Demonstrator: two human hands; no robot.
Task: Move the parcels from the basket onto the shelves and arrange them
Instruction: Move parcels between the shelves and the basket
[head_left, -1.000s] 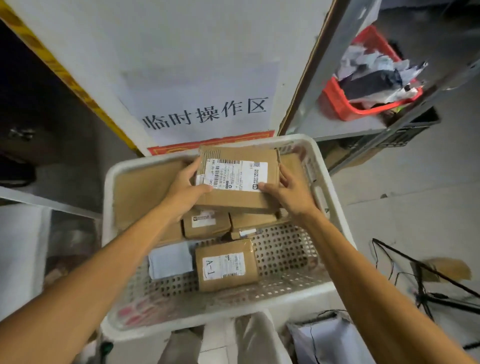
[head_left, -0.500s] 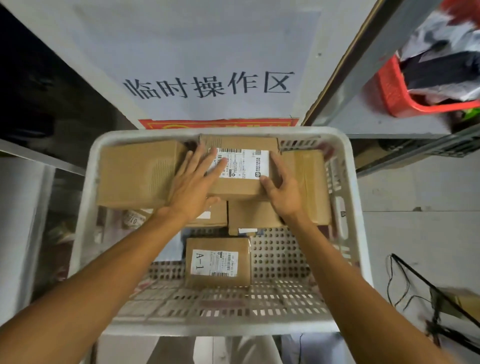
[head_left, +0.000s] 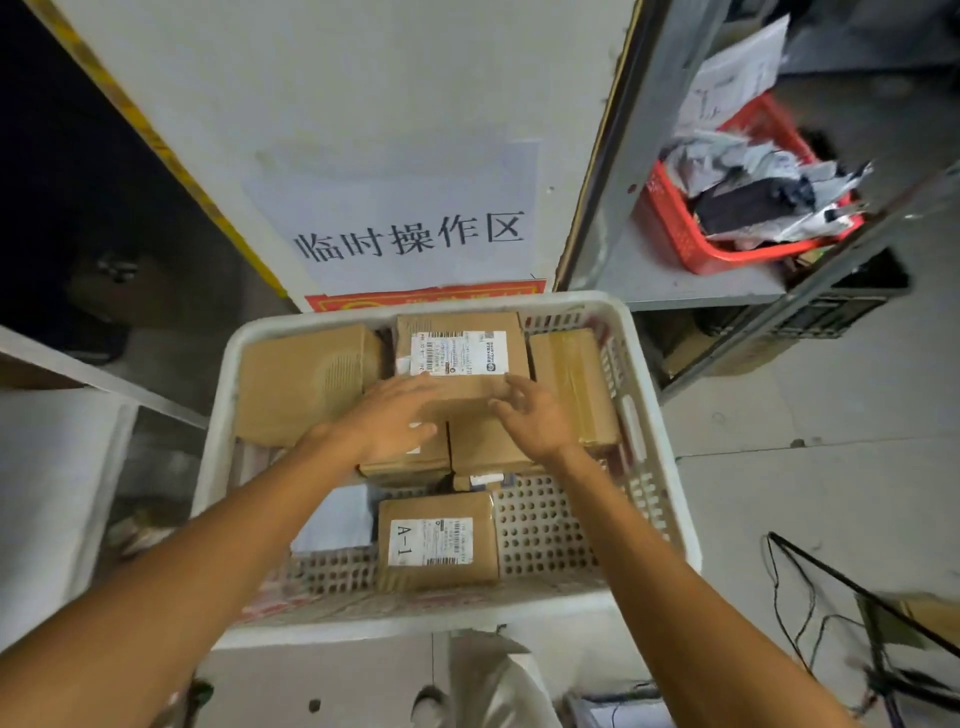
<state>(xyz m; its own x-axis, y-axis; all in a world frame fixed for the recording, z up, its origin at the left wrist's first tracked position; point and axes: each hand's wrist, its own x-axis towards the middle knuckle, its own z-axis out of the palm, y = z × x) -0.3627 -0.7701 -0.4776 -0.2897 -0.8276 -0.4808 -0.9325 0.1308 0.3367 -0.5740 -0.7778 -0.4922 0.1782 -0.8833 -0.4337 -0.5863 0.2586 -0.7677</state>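
Parcels (head_left: 306, 384) crowd the far end of the white basket (head_left: 218, 415), where the left hand (head_left: 395, 421) and right hand (head_left: 537, 421) hover apart, fingers relaxed, over the labelled parcel (head_left: 457, 332).

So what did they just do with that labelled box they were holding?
Both hands lowered the labelled parcel into the far end of the white basket and let go; the left hand and right hand are open, pulling back. The A-1 parcel and the other boxes stayed put.
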